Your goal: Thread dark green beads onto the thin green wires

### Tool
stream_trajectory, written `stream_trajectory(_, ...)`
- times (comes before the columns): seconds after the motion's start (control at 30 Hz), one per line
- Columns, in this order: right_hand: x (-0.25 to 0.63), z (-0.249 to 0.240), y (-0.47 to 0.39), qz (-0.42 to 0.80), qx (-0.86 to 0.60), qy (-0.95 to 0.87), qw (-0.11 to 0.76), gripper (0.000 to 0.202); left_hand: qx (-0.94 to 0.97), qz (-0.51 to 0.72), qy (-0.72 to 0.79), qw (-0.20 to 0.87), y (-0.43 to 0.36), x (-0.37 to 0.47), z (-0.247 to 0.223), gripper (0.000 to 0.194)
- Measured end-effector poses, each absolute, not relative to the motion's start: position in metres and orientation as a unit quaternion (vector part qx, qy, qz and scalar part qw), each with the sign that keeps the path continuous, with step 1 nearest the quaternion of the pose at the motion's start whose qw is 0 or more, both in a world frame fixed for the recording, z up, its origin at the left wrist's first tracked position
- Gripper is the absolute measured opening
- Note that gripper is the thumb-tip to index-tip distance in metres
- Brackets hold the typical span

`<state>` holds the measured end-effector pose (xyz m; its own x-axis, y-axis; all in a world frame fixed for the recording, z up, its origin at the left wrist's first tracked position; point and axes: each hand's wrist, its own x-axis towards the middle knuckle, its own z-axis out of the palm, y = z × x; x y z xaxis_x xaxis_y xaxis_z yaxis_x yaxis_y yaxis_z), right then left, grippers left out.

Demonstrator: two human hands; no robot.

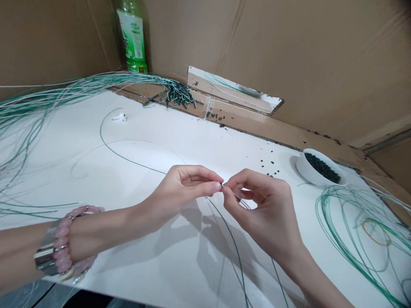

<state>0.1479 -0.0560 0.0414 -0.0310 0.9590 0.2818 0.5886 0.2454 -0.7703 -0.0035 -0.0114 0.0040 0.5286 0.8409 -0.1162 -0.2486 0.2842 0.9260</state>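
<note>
My left hand (186, 185) pinches a tiny dark bead, partly hidden between thumb and forefinger, above the white table (171, 271). Almost touching it, my right hand (258, 198) holds thin wire between thumb and forefinger, and strands pass under its fingers. A green wire (233, 238) runs from beneath my left fingertips down to the table's front edge. Another green wire (129, 160) curves over the table to the left of my hands. Pink beads and a metal cuff circle my left wrist.
A white bowl (308, 168) of dark beads stands at the right, beside coiled green wires (328, 234). Long wires (57, 91) with beaded ends lie at the back left, near a green bottle (132, 35). A white earbud (120, 117) and scattered beads lie on the table. Cardboard walls surround it.
</note>
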Motion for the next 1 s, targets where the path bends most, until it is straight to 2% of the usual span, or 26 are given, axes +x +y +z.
stream_trajectory(0.53,0.1526,0.045,-0.055,0.236,-0.564,-0.695,0.378,0.009,0.451,0.346,0.302,0.765,-0.0099,-0.0033,0.0063,0.007)
stream_trajectory(1.0,0.1533,0.0356,-0.0565,0.117,-0.515,-0.76,0.379,0.007,0.415,0.315,0.278,0.807,-0.008,-0.0049,0.0043,0.007)
